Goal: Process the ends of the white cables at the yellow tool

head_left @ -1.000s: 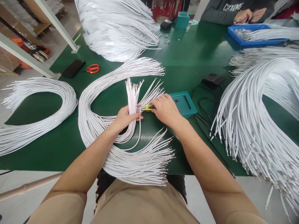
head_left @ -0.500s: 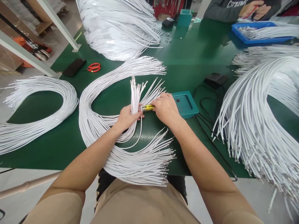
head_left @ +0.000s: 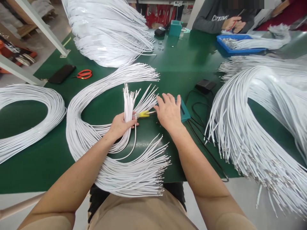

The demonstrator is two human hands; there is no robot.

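Note:
My left hand (head_left: 121, 125) is closed around a bundle of white wires (head_left: 129, 105), their metal-tipped ends standing up above the thumb. Beside that thumb lies a small tool with a yellow and clear handle (head_left: 144, 114), its thin metal shaft pointing right; it looks like a screwdriver. Just past the shaft's end, my right hand (head_left: 169, 111) is spread, palm down, with no object visible in it. It partly covers a teal tray (head_left: 185, 112). More white wires (head_left: 76, 118) curve around my left hand in a large C, their loose ends (head_left: 153, 166) fanning out near my body.
Coiled wires (head_left: 52, 118) lie at left, a tall wire pile (head_left: 107, 32) at the back, and a big heap (head_left: 230, 121) at right. Orange-handled scissors (head_left: 84, 74) lie by a dark phone-like object (head_left: 61, 74). Black cables (head_left: 203, 140) run at right. Across the table a person's hands (head_left: 233, 25) work near a blue tray (head_left: 240, 49).
My right hand has let go of the yellow-handled tool and spread its fingers, baring the metal shaft. My left hand keeps its grip on the wires. The camera view has shifted right.

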